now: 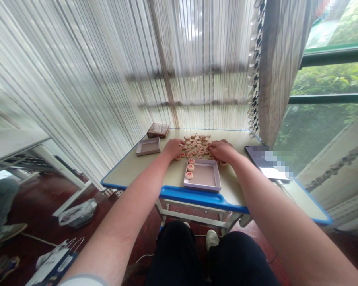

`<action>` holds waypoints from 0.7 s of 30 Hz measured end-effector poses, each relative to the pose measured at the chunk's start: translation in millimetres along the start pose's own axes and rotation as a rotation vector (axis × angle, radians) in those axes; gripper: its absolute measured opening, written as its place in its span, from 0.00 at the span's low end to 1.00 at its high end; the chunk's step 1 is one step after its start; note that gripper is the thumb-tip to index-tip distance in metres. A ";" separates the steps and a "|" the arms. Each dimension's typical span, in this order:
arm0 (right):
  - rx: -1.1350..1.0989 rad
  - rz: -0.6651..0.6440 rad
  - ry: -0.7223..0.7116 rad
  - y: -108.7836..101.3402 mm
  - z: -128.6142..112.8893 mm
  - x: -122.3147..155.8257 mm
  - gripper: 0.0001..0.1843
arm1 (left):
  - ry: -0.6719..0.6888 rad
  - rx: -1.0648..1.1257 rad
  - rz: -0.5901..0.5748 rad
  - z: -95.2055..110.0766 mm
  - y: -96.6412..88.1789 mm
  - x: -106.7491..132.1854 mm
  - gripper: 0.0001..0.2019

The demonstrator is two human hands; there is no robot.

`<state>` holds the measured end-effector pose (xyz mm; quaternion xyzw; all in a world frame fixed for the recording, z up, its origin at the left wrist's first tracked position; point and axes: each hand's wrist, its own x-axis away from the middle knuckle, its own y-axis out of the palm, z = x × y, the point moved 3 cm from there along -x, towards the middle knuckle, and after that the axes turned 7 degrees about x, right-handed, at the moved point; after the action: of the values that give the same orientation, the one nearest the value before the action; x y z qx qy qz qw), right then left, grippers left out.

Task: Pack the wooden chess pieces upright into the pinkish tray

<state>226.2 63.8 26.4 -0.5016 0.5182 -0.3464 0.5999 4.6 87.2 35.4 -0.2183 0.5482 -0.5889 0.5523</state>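
A heap of round wooden game pieces (197,145) with red marks lies on the beige table (143,167) with a blue rim. My left hand (173,148) rests on the left side of the heap, fingers curled over pieces. My right hand (223,151) lies on the right side, fingers bent down onto pieces. In front of the heap sits a shallow pale box tray (207,184) with three pieces (190,167) along its left wall. What each hand grips is hidden under the fingers.
A second shallow tray (148,146) and a brown patterned box (158,130) stand at the table's far left. A dark tablet (267,162) lies at the right. Striped curtains hang behind. Plastic bags (77,213) lie on the red floor at the left.
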 end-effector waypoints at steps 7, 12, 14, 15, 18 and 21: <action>-0.007 0.030 0.004 1.8 -1.5 0.9 0.18 | -0.059 -0.027 0.005 -7.6 -1.3 0.1 0.18; -0.023 0.039 0.030 1.3 -3.5 -0.4 0.17 | -0.167 -0.084 -0.053 -19.8 3.2 -0.6 0.18; -0.043 0.036 0.044 2.0 -2.9 -1.1 0.17 | -0.174 -0.100 -0.040 -22.1 3.5 -1.7 0.18; -0.059 0.035 0.053 2.9 -2.1 -1.5 0.17 | -0.173 -0.104 -0.033 -22.6 3.5 -2.3 0.18; -0.134 0.066 0.085 7.0 1.6 -3.0 0.17 | -0.161 -0.085 -0.029 -22.2 3.6 -3.0 0.18; -0.246 0.115 0.137 10.9 6.0 -4.1 0.18 | -0.149 -0.036 -0.020 -20.2 3.5 -2.4 0.18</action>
<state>230.0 71.9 16.8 -0.5159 0.6245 -0.2787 0.5159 -10.7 98.3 27.0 -0.2768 0.5138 -0.5666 0.5817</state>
